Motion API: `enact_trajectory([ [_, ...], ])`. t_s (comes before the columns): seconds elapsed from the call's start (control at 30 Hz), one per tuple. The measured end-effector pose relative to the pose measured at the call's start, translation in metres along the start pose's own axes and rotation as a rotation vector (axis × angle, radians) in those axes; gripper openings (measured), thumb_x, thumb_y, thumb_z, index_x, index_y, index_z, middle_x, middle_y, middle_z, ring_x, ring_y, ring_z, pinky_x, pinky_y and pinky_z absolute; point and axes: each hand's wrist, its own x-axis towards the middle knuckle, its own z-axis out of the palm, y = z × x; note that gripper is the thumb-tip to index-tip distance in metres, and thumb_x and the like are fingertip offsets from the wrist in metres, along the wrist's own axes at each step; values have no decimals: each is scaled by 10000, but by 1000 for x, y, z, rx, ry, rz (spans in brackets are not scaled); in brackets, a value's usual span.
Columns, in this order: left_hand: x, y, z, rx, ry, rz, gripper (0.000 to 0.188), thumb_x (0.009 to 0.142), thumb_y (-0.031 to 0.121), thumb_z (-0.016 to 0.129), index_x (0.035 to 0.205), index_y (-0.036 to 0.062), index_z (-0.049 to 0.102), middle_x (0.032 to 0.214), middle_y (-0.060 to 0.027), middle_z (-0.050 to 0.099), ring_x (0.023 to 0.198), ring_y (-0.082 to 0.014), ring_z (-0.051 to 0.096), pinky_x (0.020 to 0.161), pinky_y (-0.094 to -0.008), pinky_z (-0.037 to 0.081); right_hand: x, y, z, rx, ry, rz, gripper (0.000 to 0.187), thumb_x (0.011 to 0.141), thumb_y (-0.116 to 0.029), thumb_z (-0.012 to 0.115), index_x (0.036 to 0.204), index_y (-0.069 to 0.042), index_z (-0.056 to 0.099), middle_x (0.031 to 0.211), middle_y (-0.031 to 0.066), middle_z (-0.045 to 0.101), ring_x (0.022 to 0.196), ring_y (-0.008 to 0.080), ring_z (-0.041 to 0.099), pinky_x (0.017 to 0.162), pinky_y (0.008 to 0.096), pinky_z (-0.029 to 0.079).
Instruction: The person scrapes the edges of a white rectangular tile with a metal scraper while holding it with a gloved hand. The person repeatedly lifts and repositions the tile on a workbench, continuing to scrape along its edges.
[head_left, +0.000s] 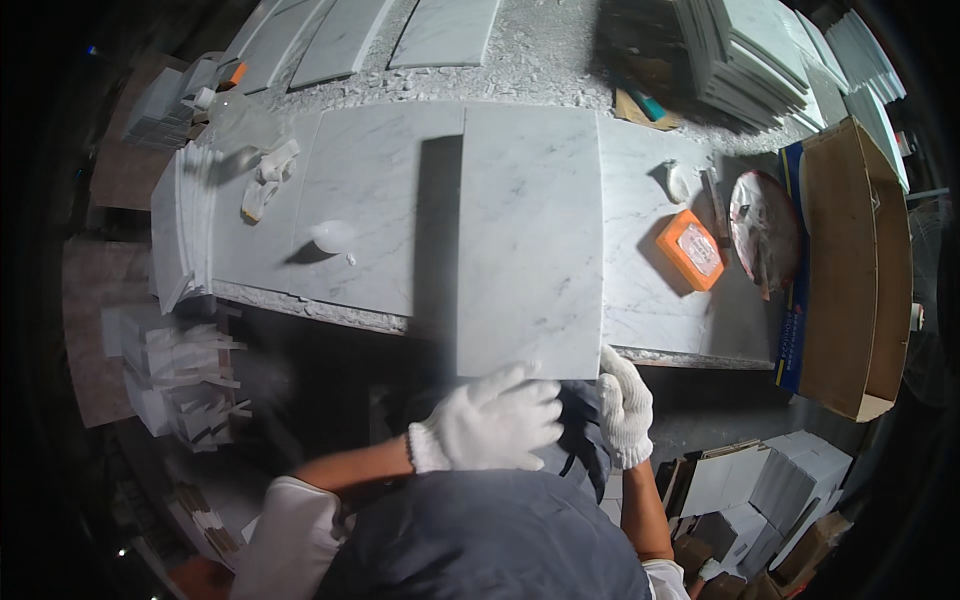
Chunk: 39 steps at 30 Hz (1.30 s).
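A white, grey-veined marble tile [530, 240] lies lengthwise over the bench, its near end jutting past the front edge and casting a dark shadow to its left. My left hand [490, 415], in a white knitted glove, is at the tile's near edge with its fingers spread and nothing seen in them. At the near right corner, my gloved right hand [625, 408] has its fingers closed against the tile's side edge; its fingertips are partly hidden.
Right of the tile lie an orange box [692, 250], a round plastic-wrapped disc [764, 230] and an open cardboard box [845, 270]. A small white rounded object [333, 237] and a crumpled cloth-like item [270, 180] sit left. Tile stacks [745, 65] stand behind.
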Motion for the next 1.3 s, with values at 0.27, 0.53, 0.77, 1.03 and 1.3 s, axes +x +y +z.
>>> enact_trajectory([
  [0.27,-13,-64,-17,-99,599,-489,278,983,274,668,1147,55,711,1221,-132,686,1180,-347,645,1080,-555,491,14,6,12,-58,108,77,417,1062,-277,549,1324,28,657,1231,177,724,1145,252,682,1020,347,497],
  [0.53,56,-186,1,129,497,-648,500,967,472,623,1308,112,686,1410,-109,614,1359,-334,513,1206,-484,336,25,6,15,-61,161,56,397,1061,-271,550,1272,39,683,1152,188,747,1084,224,693,990,346,505],
  [0.77,60,-177,3,231,428,-657,527,999,473,601,1392,122,633,1483,-127,571,1417,-342,467,1242,-448,287,24,21,15,-24,188,71,373,1048,-262,598,1287,10,691,1147,150,759,1025,188,694,925,319,529],
  [1.03,-2,-70,2,-54,516,-413,302,948,248,692,1179,59,740,1415,-150,609,1310,-373,562,1124,-504,451,14,2,6,120,190,150,382,1046,-237,602,1320,20,668,1107,116,734,961,180,683,877,311,540],
  [1.3,-21,-51,9,-825,662,-1115,426,981,111,701,1368,-21,581,995,-30,626,891,-90,579,824,-237,509,13,-19,14,-282,184,-203,427,1000,-275,672,1315,14,664,1201,201,693,1041,292,698,906,355,545],
])
